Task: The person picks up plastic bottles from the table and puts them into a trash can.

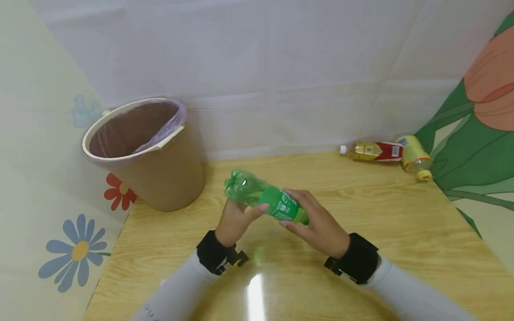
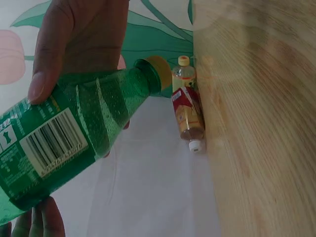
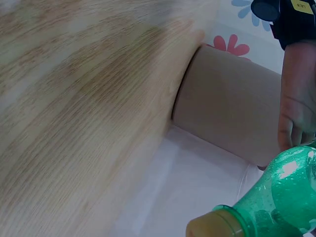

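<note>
Both hands hold a green plastic bottle [image 1: 277,203] tilted above the table, its base toward the upper left in the head view. My left hand [image 1: 234,224] grips it from below near the base, thumb along the label. The right hand [image 1: 321,226] clasps the neck half between thumb and fingers. A yellowish cap [image 2: 160,72] is on the neck in the left wrist view, and droplets show inside the green plastic. Across the right wrist view's lower right corner lies the shoulder of the bottle [image 3: 281,192]; the left hand's other fingers are mostly hidden behind it.
A brown bin [image 1: 168,178] with a thin purplish liner stands at the table's back left. Against the back right wall, a red-and-gold labelled bottle [image 1: 377,151] lies beside a yellow-labelled bottle [image 1: 415,156]. The wooden table [image 1: 361,196] meets a white-covered wall.
</note>
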The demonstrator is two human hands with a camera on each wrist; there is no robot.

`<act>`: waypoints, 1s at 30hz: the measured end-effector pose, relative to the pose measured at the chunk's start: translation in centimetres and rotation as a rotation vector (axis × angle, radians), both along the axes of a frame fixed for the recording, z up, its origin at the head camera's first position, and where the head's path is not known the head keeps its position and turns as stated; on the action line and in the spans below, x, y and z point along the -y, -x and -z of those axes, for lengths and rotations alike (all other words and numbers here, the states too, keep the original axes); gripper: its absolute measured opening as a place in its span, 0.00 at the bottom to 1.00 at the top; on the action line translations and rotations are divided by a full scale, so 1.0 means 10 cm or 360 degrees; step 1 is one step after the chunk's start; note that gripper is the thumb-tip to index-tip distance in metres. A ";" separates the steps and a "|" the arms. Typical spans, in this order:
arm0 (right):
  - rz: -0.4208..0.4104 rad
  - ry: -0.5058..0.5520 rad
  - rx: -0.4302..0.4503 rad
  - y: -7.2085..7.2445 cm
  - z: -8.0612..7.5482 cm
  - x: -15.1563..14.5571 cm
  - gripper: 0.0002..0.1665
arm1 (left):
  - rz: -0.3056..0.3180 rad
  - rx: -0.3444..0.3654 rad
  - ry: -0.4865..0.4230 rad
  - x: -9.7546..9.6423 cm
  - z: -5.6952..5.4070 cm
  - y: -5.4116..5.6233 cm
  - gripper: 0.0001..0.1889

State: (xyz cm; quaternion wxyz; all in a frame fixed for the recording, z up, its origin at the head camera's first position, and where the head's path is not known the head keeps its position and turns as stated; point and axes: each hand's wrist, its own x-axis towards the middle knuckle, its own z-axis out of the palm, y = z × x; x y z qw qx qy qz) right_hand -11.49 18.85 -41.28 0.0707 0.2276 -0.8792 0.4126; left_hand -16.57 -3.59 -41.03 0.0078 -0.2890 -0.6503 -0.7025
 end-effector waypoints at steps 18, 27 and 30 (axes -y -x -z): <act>0.0009 -0.0088 -0.0180 0.06 0.01 -0.12 0.46 | -0.0185 0.0009 -0.0100 -0.02 -0.07 0.00 0.23; 0.0356 -0.0085 -0.0134 0.39 0.03 -0.80 0.36 | -0.0492 -0.0133 -0.0205 0.41 -0.48 0.27 0.23; 0.0564 -0.0142 -0.0060 0.53 0.14 -1.17 0.37 | -0.0654 -0.0159 -0.0304 0.61 -0.67 0.34 0.25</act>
